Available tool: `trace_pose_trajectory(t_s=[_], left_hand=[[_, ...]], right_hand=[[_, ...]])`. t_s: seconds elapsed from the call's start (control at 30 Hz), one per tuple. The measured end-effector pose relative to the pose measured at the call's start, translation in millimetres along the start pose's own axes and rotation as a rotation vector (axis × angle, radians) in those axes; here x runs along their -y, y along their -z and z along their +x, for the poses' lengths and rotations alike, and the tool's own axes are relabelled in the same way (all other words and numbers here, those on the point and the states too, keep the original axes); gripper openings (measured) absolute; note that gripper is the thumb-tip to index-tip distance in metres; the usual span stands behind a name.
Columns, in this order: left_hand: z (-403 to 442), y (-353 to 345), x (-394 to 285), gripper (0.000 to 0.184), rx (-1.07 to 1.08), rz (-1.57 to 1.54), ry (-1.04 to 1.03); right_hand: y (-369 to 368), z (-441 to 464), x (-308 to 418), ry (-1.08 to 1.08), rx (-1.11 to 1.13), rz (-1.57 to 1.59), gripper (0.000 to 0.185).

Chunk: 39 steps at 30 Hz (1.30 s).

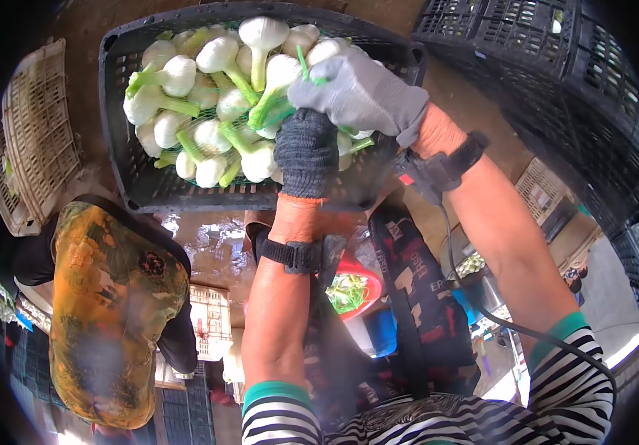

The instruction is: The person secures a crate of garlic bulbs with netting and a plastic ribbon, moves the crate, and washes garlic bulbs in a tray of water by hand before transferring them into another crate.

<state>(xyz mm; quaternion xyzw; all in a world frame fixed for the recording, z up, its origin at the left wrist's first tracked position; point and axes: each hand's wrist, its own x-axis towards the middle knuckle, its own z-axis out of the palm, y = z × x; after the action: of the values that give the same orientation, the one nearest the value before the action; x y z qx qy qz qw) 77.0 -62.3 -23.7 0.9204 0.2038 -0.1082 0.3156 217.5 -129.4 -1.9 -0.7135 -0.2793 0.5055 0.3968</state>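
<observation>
A green mesh bag (216,119) full of white garlic bulbs (263,33) with short green stems lies in a black plastic crate (193,199). My left hand (306,152), in a dark knit glove, is closed at the bag's near right side, apparently around gathered netting that its fist mostly hides. Just above it, touching or nearly so, my right hand (360,93) in a grey glove is closed on a thin green strand (302,62) that sticks up past the fingers. Bulbs under both hands are partly covered.
Stacked black crates (557,81) stand at the right, and pale crates (41,133) at the left. A person in a patterned yellow-brown garment (112,311) is close by at the lower left. Below my arms is a red basin (368,273) holding green trimmings. A cable (497,320) runs along my right arm.
</observation>
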Motion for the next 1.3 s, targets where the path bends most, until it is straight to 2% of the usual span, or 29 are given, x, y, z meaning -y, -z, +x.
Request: trace_pose_trajectory(t_s=[0.03,0.1,0.13,0.2,0.3,0.37,0.4,0.47,0.5,0.53,0.57,0.6,0.63,0.67,0.73,0.77,0.8,0.83,0.9,1.0,1.03,1.13,1.17,1.27,1.3], left_hand=[[3.8,1.2,0.5,0.014,-0.035,-0.142,0.006],[-0.1,5.2,7.1,0.015,-0.100,-0.477,-0.002],[-1.7,5.8,10.6,0.016,-0.132,-0.648,-0.008],[-3.9,10.0,12.5,0.018,-0.137,-1.135,0.292],[5.6,17.8,9.1,0.018,-0.157,-1.185,0.486],[10.3,17.3,6.1,0.018,-0.164,-1.160,0.536],[9.5,15.1,4.0,0.019,-0.180,-1.060,0.507],[11.4,11.7,2.9,0.020,-0.219,-0.858,0.436],[11.5,8.8,6.9,0.015,-0.323,-0.360,0.152],[12.0,13.5,3.9,0.013,-0.249,-0.111,0.113],[15.7,22.8,-3.0,0.012,-0.178,0.137,0.069],[17.8,30.3,-8.1,0.012,-0.103,0.383,0.023],[19.8,34.1,-8.2,0.013,-0.161,0.402,-0.071],[20.6,37.6,-8.2,0.012,-0.125,0.379,-0.040],[22.3,44.5,-5.0,0.013,-0.050,0.338,0.020],[28.5,41.1,6.4,0.016,-0.097,0.155,0.026],[35.4,37.5,16.8,0.021,0.020,-0.193,0.188],[34.2,27.0,37.0,0.021,0.129,-0.541,0.328],[30.8,17.4,40.5,0.023,0.116,-1.148,0.572],[23.6,19.0,-21.7,0.030,-0.292,-1.920,0.888],[21.9,18.4,-26.7,0.033,-0.282,-2.022,0.706],[27.0,14.4,-46.5,0.049,-0.339,-1.485,0.669],[26.1,15.7,-43.3,0.057,-0.255,-1.357,0.616],[24.1,19.9,-16.5,0.051,0.142,-1.095,0.221],[22.0,20.0,-10.9,0.045,0.157,-1.045,0.219]], right_hand=[[7.5,-5.4,-1.9,0.068,0.012,0.096,0.021],[9.9,-25.8,1.5,-0.131,-0.146,0.739,0.024],[10.7,-33.8,-17.6,-0.080,-0.254,0.827,0.021],[27.3,-60.2,-28.7,-0.413,-0.286,0.865,0.019],[6.3,-94.5,-46.2,-0.565,-0.392,0.752,0.016],[-11.3,-98.3,-47.7,-0.398,-0.511,0.663,0.014],[-17.1,-101.1,-49.8,-0.317,-0.573,0.617,0.013],[-16.3,-98.9,-54.5,-0.274,-0.549,0.664,0.011],[-20.6,-98.8,-59.7,-0.236,-0.550,0.636,0.011],[-24.8,-99.7,-63.0,-0.200,-0.553,0.609,0.010],[-26.7,-98.2,-64.2,-0.259,-0.569,0.559,0.010],[-26.0,-99.8,-65.3,-0.246,-0.561,0.410,0.010],[-24.0,-100.2,-67.3,-0.229,-0.550,0.260,0.011],[-23.3,-100.5,-69.0,-0.212,-0.536,0.112,0.012],[-28.8,-100.7,-74.4,-0.149,-0.579,0.113,0.014],[-30.3,-99.7,-79.4,-0.081,-0.599,0.057,0.013],[-32.5,-100.2,-84.0,-0.015,-0.619,0.000,0.013],[-33.3,-100.5,-80.0,-0.052,-0.604,0.039,0.014],[-28.4,-99.1,-65.2,-0.116,-0.574,0.114,0.017],[-24.3,-101.0,-61.5,-0.164,-0.503,-0.043,0.017],[-24.7,-99.9,-62.2,-0.183,-0.515,-0.107,0.018],[-26.6,-100.3,-62.5,-0.193,-0.527,-0.059,0.019],[-26.6,-100.3,-63.5,-0.183,-0.545,0.022,0.020],[-28.0,-98.7,-65.7,-0.140,-0.553,0.355,0.023],[-25.9,-100.9,-67.3,-0.120,-0.524,0.512,0.023]])
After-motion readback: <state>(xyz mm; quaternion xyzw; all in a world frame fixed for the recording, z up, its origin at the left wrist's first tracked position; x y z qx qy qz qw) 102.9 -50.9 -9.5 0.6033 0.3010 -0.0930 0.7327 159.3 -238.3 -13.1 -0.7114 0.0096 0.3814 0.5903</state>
